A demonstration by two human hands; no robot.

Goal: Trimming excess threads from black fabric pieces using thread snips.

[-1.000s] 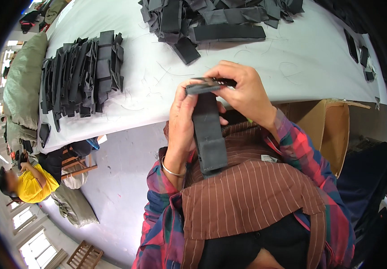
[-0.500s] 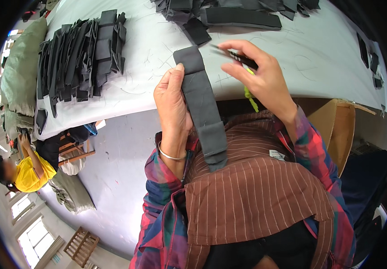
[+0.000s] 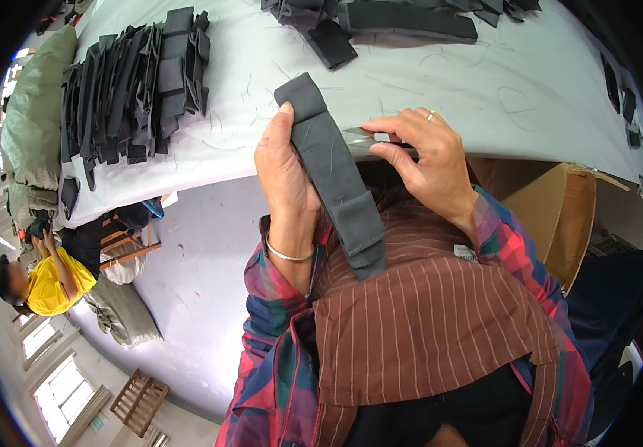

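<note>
My left hand [image 3: 283,165] is closed on a long dark grey fabric strip [image 3: 334,170], its thumb lying on top near the upper end. The strip slants down to the right, over the table edge and in front of the brown striped apron [image 3: 426,328]. Crosswise folds and seams show on it, with a loose thread near its upper part. In my right hand [image 3: 435,160], pinched between thumb and fingers, is a pair of thread snips [image 3: 359,138]. The pointed blades lie just beside the strip's right edge; whether they touch it I cannot tell.
A row of dark strips [image 3: 124,97] lies at the left of the white table [image 3: 225,141], and more pieces [image 3: 411,22] lie at the far side. Loose threads are scattered around. A cardboard box [image 3: 560,223] stands below right. At left, a person in yellow [image 3: 57,283] is beside a sack [image 3: 124,313].
My right hand has turned and brought the snips left and down to the strip's edge. The strip's upper end has tilted a little further left, still in my left hand.
</note>
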